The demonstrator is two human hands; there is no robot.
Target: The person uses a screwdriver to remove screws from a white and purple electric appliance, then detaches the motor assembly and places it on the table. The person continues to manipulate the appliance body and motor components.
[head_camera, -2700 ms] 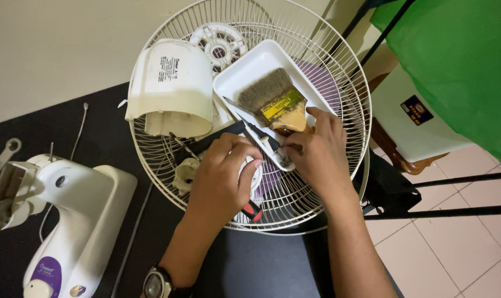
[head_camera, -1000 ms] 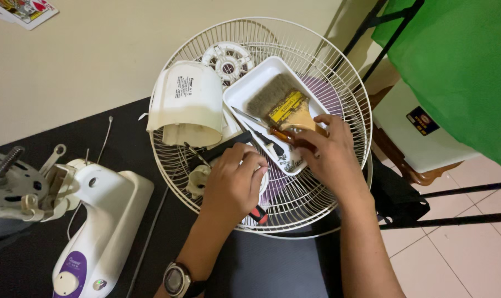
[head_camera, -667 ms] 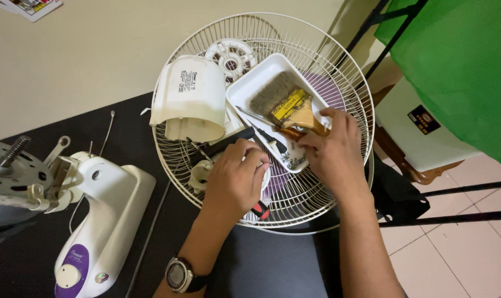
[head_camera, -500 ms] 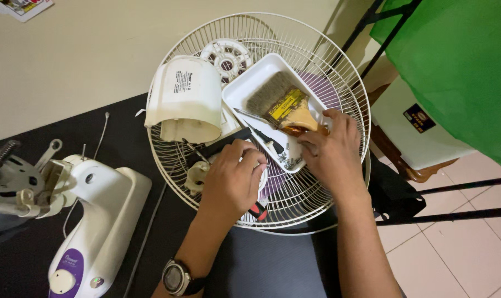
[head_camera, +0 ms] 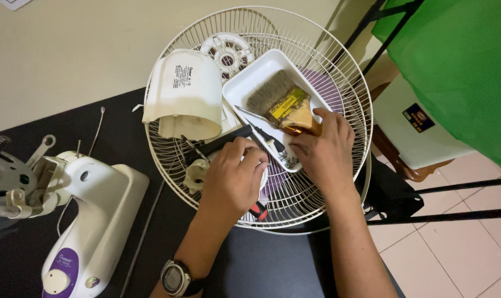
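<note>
My left hand (head_camera: 234,176) lies on a white wire fan grille (head_camera: 339,88), its fingers curled over a white round part (head_camera: 263,177). A red-handled tool (head_camera: 257,210) pokes out beneath it. My right hand (head_camera: 323,154) reaches into the near corner of a white tray (head_camera: 245,83), fingertips pinched at a small pile of screws (head_camera: 287,160); what they grip is hidden. The tray also holds a wide paintbrush (head_camera: 281,102) and a thin screwdriver (head_camera: 261,132). A watch (head_camera: 176,279) sits on my left wrist.
A white motor cover (head_camera: 184,94) and a round white hub (head_camera: 228,52) rest on the grille. A white and purple fan body (head_camera: 90,221) lies left on the black table (head_camera: 261,270). Right are green cloth (head_camera: 460,72), black stand legs and tiled floor.
Both hands stay at the tray's near corner. My right hand's fingers have dipped slightly lower toward the screws. The view has shifted a little.
</note>
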